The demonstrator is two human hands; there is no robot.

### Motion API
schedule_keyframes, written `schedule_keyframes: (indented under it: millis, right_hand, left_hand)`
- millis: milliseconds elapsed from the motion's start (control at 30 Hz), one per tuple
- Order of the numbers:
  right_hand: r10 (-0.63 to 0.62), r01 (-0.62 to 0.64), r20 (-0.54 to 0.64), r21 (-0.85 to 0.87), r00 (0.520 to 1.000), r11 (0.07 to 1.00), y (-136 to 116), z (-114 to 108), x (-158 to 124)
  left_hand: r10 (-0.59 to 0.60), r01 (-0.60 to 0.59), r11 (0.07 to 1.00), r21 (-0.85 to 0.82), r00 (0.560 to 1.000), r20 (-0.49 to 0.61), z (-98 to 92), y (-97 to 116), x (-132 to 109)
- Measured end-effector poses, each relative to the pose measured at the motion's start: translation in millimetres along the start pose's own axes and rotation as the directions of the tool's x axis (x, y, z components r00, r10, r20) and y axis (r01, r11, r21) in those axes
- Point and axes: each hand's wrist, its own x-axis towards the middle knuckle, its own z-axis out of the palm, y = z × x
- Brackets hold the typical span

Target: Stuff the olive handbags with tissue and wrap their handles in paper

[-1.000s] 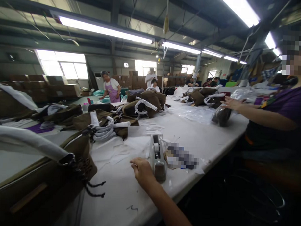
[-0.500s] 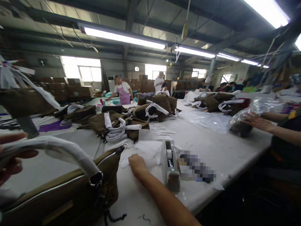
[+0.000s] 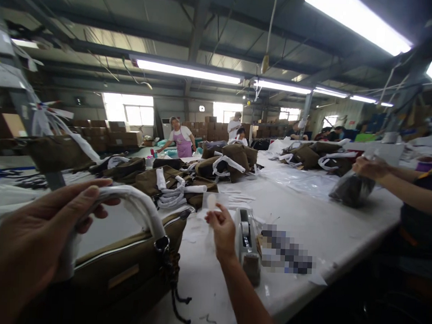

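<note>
My left hand (image 3: pixel 39 241) is closed around the white-wrapped handle (image 3: pixel 136 204) of a brown bag (image 3: pixel 127 267) that lies on the white table (image 3: pixel 306 222) in front of me. My right hand (image 3: pixel 222 230) is raised above the table and pinches a short strip of clear tape (image 3: pixel 211 201) between thumb and fingers. A grey tape dispenser (image 3: pixel 246 243) stands just right of that hand.
More brown bags with wrapped handles (image 3: pixel 180 179) are piled farther up the table. A co-worker's hands (image 3: pixel 370 167) at the right hold a bag in clear plastic (image 3: pixel 351 188). A person in a pink apron (image 3: pixel 181 139) stands far back, near stacked cartons (image 3: pixel 110 134).
My right hand has lifted off the table by the dispenser and now holds a strip of tape. My left hand has come into view gripping the bag's handle, and the view has shifted.
</note>
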Motion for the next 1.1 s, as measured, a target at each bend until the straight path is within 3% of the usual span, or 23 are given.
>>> schedule_keyframes:
  millis: [100,133,167,233,300,433,567,700,833,867,900,967,1033,1100]
  right_hand:
    - [0.03,-0.006,-0.116,0.207,0.993,0.978,-37.8,-41.3,-36.2]
    - [0.065,-0.046,-0.033,0.408,0.997,0.912,-49.9,-50.8,-50.3]
    - [0.082,-0.139,0.131,0.523,0.988,0.841,-60.9,-57.2,-63.6]
    - [0.074,-0.33,0.428,0.562,0.901,0.758,-78.0,-60.7,-84.0]
    - [0.089,-0.437,0.565,0.52,0.821,0.734,-87.6,-54.9,-92.3]
    - [0.164,-0.458,0.513,0.523,0.843,0.719,-95.0,-39.0,-81.9]
    - [0.087,-0.404,0.5,0.571,0.862,0.714,-104.1,-33.0,-71.2]
    - [0.04,-0.364,0.505,0.564,0.862,0.741,-110.6,-28.1,-69.1]
    - [0.027,-0.347,0.509,0.546,0.86,0.763,-110.5,-26.8,-66.8]
    - [0.02,-0.347,0.522,0.538,0.853,0.769,-110.3,-28.5,-66.7]
    - [0.013,-0.341,0.532,0.524,0.847,0.781,-110.0,-31.2,-67.2]
    - [0.017,-0.295,0.513,0.466,0.858,0.834,-109.8,-39.1,-71.1]
    - [0.028,-0.215,0.451,0.369,0.892,0.904,-110.6,-48.5,-79.0]
    - [0.034,-0.145,0.347,0.297,0.937,0.944,-113.2,-57.4,-89.1]
  left_hand:
    - [-0.082,0.112,0.975,-0.189,0.984,0.157,15.9,13.9,-5.3]
    - [-0.073,0.119,0.97,-0.211,0.974,0.214,21.4,17.2,-7.8]
    - [-0.06,0.123,0.967,-0.224,0.961,0.269,27.1,19.8,-10.8]
    - [-0.035,0.126,0.964,-0.233,0.932,0.361,39.3,22.7,-18.8]
    - [-0.01,0.146,0.958,-0.245,0.876,0.482,51.2,22.8,-28.9]
    - [-0.019,0.256,0.937,-0.236,0.714,0.7,63.4,19.6,-47.5]
    - [-0.126,0.395,0.895,-0.208,0.672,0.729,62.4,13.5,-51.8]
    - [-0.217,0.542,0.806,-0.241,0.647,0.731,67.6,-9.7,-46.4]
    - [-0.181,0.588,0.784,-0.2,0.525,0.831,72.0,-27.2,-45.6]
    - [-0.168,0.572,0.797,-0.191,0.514,0.841,71.2,-25.7,-46.2]
    - [-0.157,0.543,0.819,-0.183,0.52,0.839,69.7,-21.5,-46.7]
    - [-0.135,0.438,0.881,-0.179,0.595,0.792,65.1,-7.8,-46.5]
    - [-0.087,0.318,0.93,-0.183,0.675,0.732,60.3,7.5,-44.4]
    - [-0.037,0.26,0.941,-0.216,0.714,0.699,56.8,19.2,-41.5]
